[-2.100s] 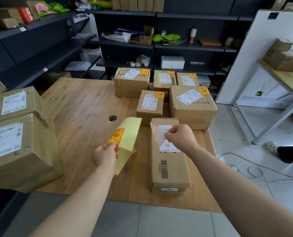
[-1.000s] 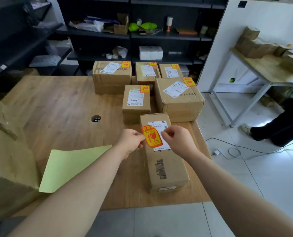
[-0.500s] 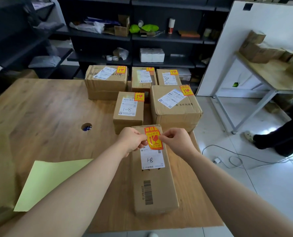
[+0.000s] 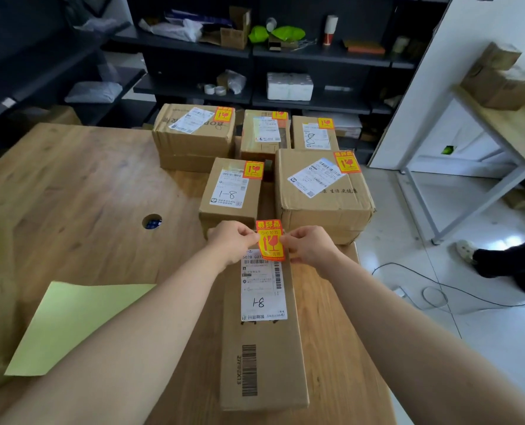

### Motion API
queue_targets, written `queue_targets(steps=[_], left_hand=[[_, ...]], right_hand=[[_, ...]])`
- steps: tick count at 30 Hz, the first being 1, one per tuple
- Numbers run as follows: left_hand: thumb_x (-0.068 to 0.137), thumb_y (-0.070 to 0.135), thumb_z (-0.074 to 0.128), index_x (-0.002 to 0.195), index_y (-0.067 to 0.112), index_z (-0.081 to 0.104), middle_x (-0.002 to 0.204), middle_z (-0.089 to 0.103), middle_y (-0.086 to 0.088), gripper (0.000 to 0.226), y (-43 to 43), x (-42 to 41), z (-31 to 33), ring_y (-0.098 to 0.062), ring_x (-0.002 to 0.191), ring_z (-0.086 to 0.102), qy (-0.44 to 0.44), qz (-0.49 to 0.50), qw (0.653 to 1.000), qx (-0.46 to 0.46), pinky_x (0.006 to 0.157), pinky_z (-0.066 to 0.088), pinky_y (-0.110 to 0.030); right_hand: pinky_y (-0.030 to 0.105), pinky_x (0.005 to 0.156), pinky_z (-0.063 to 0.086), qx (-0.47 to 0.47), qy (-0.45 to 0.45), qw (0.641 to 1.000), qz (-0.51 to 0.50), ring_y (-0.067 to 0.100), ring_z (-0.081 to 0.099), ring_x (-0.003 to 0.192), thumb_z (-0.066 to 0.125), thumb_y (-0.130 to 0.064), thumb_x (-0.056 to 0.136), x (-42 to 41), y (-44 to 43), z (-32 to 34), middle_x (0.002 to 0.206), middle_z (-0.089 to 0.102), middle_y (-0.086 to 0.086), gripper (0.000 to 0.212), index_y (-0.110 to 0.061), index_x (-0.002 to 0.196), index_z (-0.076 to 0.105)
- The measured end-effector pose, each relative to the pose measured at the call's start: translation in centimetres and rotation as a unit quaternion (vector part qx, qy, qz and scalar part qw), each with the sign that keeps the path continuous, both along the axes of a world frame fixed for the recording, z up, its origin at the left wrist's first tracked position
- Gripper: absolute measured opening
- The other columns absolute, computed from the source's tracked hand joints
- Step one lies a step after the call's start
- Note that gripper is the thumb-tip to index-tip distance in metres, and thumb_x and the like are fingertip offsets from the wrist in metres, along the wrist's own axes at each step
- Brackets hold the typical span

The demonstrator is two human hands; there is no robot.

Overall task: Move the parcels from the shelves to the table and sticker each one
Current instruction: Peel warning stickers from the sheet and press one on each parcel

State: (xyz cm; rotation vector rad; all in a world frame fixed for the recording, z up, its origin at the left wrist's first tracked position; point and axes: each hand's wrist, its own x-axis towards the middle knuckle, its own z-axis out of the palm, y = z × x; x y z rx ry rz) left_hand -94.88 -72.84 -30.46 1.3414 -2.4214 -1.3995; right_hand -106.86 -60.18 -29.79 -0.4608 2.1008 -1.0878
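Observation:
A long cardboard parcel (image 4: 264, 357) with a white label marked 1-8 lies lengthwise on the wooden table (image 4: 80, 191) in front of me. Over its far end I hold an orange and yellow fragile sticker (image 4: 270, 240). My left hand (image 4: 232, 240) pinches the sticker's left edge and my right hand (image 4: 308, 244) pinches its right edge. Whether the sticker touches the parcel top I cannot tell. Several stickered parcels (image 4: 322, 191) stand in a cluster behind it.
A yellow-green backing sheet (image 4: 74, 326) lies on the table at the left. A round cable hole (image 4: 152, 221) is in the table top. Dark shelves (image 4: 285, 56) with bags and boxes run along the back. A person's shoe (image 4: 466, 250) and cables are on the floor at right.
The backing sheet went from my left hand down onto the table. Both hands then took the sticker and carried it from over the white label to the parcel's far end.

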Motion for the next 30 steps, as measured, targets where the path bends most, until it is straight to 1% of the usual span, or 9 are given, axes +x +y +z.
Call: queue_targets(steps=[4, 7, 10, 12, 14, 19, 25, 28, 30], left_hand=[[0.083, 0.043, 0.067, 0.071, 0.029, 0.069, 0.095, 0.067, 0.004, 0.018, -0.3, 1.5, -1.0, -0.029, 0.117, 0.050, 0.001, 0.017, 1.000, 0.005, 0.100, 0.042, -0.050], [0.083, 0.045, 0.067, 0.074, 0.030, 0.069, 0.093, 0.066, 0.010, 0.018, -0.3, 2.6, -1.1, -0.028, 0.118, 0.049, -0.011, 0.014, 1.000, -0.008, 0.101, 0.040, -0.051], [0.080, 0.049, 0.069, 0.075, 0.033, 0.069, 0.100, 0.065, 0.005, 0.016, 0.0, 2.8, -1.0, -0.024, 0.118, 0.047, -0.015, 0.026, 0.999, -0.033, 0.099, 0.042, -0.047], [0.077, 0.049, 0.072, 0.071, 0.034, 0.069, 0.100, 0.065, 0.003, 0.017, 0.4, 2.7, -1.1, -0.023, 0.118, 0.046, -0.015, 0.029, 0.998, -0.046, 0.099, 0.043, -0.045], [0.077, 0.047, 0.073, 0.071, 0.032, 0.069, 0.101, 0.062, 0.002, 0.017, 0.7, 2.7, -1.1, -0.022, 0.119, 0.042, -0.018, 0.024, 0.998, -0.048, 0.100, 0.041, -0.043], [0.079, 0.045, 0.073, 0.077, 0.031, 0.070, 0.105, 0.061, -0.001, 0.015, 1.2, 2.8, -0.7, -0.024, 0.120, 0.037, -0.023, 0.014, 0.997, -0.068, 0.098, 0.039, -0.043], [0.080, 0.040, 0.073, 0.073, 0.030, 0.068, 0.104, 0.062, 0.000, 0.014, 1.5, 2.8, -0.3, -0.024, 0.119, 0.038, -0.024, 0.009, 0.996, -0.080, 0.098, 0.038, -0.043], [0.081, 0.040, 0.073, 0.077, 0.027, 0.070, 0.107, 0.063, 0.002, 0.014, 1.5, 2.7, -0.4, -0.023, 0.119, 0.038, -0.031, 0.002, 0.996, -0.085, 0.096, 0.037, -0.040], [0.082, 0.040, 0.072, 0.079, 0.026, 0.071, 0.106, 0.063, 0.002, 0.014, 1.5, 2.7, -0.3, -0.023, 0.119, 0.038, -0.035, -0.002, 0.995, -0.088, 0.094, 0.036, -0.038]], right_hand=[[0.025, 0.066, 0.056, 0.005, -0.006, 0.999, 0.034, 0.014, 0.063, 0.074, 0.068, -0.021, 0.090, 0.9, 0.1, -0.2, 0.087, 0.068, 0.001, 0.013, -0.010, 0.083, 0.069], [0.026, 0.066, 0.056, 0.019, -0.009, 0.998, 0.055, 0.015, 0.065, 0.073, 0.068, -0.021, 0.090, 1.6, 0.0, -0.1, 0.088, 0.071, 0.005, 0.011, -0.013, 0.082, 0.069], [0.026, 0.062, 0.054, 0.026, -0.006, 0.998, 0.051, 0.016, 0.065, 0.073, 0.067, -0.021, 0.091, 1.8, 0.0, -0.1, 0.091, 0.072, 0.009, 0.011, -0.011, 0.085, 0.069], [0.026, 0.061, 0.053, 0.034, -0.010, 0.999, 0.040, 0.018, 0.067, 0.076, 0.066, -0.020, 0.091, 1.8, 0.1, -0.2, 0.091, 0.073, 0.010, 0.013, -0.007, 0.089, 0.068], [0.026, 0.061, 0.053, 0.042, -0.017, 0.998, 0.033, 0.018, 0.069, 0.079, 0.066, -0.020, 0.091, 1.9, 0.4, -0.3, 0.090, 0.073, 0.009, 0.015, -0.005, 0.092, 0.067], [0.026, 0.063, 0.054, 0.037, -0.025, 0.999, 0.018, 0.014, 0.067, 0.072, 0.064, -0.021, 0.093, 2.5, 0.9, -0.5, 0.083, 0.072, 0.006, 0.018, -0.003, 0.093, 0.068], [0.026, 0.063, 0.056, 0.051, -0.016, 0.998, 0.016, 0.015, 0.067, 0.073, 0.063, -0.021, 0.093, 2.7, 0.7, -0.4, 0.085, 0.073, 0.007, 0.017, -0.004, 0.090, 0.067], [0.027, 0.064, 0.057, 0.056, -0.024, 0.998, 0.012, 0.016, 0.066, 0.074, 0.064, -0.018, 0.092, 2.8, 0.7, -0.5, 0.084, 0.072, 0.008, 0.015, -0.005, 0.087, 0.068], [0.026, 0.060, 0.056, 0.056, -0.029, 0.998, 0.010, 0.015, 0.065, 0.072, 0.064, -0.016, 0.091, 2.8, 0.6, -0.5, 0.082, 0.071, 0.008, 0.014, -0.006, 0.082, 0.067]])
